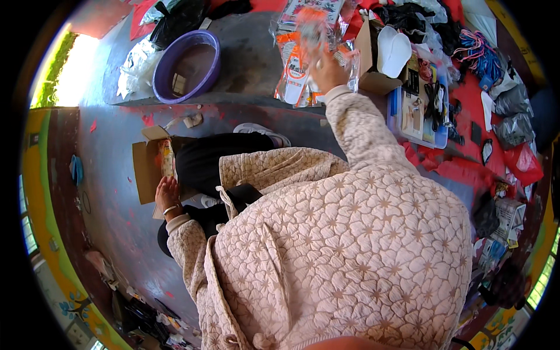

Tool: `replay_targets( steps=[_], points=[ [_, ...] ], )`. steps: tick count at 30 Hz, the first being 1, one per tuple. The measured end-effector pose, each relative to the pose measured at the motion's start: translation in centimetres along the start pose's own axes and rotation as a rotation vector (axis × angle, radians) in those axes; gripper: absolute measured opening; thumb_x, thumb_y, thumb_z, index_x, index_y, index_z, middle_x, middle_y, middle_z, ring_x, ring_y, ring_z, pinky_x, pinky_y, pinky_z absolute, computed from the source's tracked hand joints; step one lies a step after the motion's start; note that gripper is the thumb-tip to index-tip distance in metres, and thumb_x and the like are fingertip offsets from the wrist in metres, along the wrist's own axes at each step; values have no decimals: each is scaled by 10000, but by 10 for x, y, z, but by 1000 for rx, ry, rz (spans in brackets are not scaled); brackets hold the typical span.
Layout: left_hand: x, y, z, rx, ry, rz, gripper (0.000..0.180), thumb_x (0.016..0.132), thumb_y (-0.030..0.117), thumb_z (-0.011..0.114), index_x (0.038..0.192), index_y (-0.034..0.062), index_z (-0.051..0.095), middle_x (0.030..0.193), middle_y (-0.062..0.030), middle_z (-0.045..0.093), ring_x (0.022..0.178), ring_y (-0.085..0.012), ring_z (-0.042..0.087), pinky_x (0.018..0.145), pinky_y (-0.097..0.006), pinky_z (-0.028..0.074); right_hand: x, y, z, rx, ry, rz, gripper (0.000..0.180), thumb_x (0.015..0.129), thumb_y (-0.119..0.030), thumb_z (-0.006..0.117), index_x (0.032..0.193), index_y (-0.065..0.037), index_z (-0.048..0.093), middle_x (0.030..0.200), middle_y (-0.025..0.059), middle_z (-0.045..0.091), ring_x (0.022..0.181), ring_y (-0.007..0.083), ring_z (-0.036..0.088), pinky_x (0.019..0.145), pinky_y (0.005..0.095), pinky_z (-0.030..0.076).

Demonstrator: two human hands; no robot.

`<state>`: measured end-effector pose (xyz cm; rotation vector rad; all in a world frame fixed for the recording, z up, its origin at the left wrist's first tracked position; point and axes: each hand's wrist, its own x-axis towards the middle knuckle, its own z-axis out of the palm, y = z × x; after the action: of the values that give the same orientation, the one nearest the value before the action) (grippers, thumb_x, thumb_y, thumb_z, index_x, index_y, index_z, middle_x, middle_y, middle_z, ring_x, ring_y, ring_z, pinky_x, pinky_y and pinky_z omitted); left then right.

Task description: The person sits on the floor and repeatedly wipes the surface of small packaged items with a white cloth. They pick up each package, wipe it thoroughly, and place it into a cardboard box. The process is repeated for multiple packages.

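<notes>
quilted coat (350,245) beside open floor (111,198), left grip (167,195) at box (147,173) edge, right grip (328,72) at packets (293,76), closures unclear

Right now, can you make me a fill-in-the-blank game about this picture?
1. The round basin is coloured ____.
2. The open box at the left hand is made of ____.
3. In the picture, the packets by the right hand lie to the ____ of the basin.
4. The flat insoles are coloured ____.

Missing words: purple; cardboard; right; white.
</notes>
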<state>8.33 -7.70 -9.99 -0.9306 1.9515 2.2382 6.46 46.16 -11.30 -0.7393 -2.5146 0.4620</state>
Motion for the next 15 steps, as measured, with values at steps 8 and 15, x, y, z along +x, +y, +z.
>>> replay_targets(
  steps=[8, 15],
  points=[
    [3, -14, -16, 31, -16, -6, 358, 842, 180, 482, 1159, 12, 474, 1066, -151, 579, 936, -249, 586, 763, -322, 492, -25, 36, 39, -87, -591, 449, 510, 677, -345, 676, 1090, -81, 532, 1086, 130, 573, 1010, 289, 550, 886, 412, 407],
    [0, -9, -5, -19, -16, 9, 277, 841, 139, 504, 1082, 4, 519, 965, -137, 619, 781, -224, 623, 623, -279, 510, -21, 5, 29, -252, -681, 283, 752, 622, -397, 741, 1155, 47, 450, 1102, 196, 552, 1005, 281, 560, 876, 377, 433]
  ],
)
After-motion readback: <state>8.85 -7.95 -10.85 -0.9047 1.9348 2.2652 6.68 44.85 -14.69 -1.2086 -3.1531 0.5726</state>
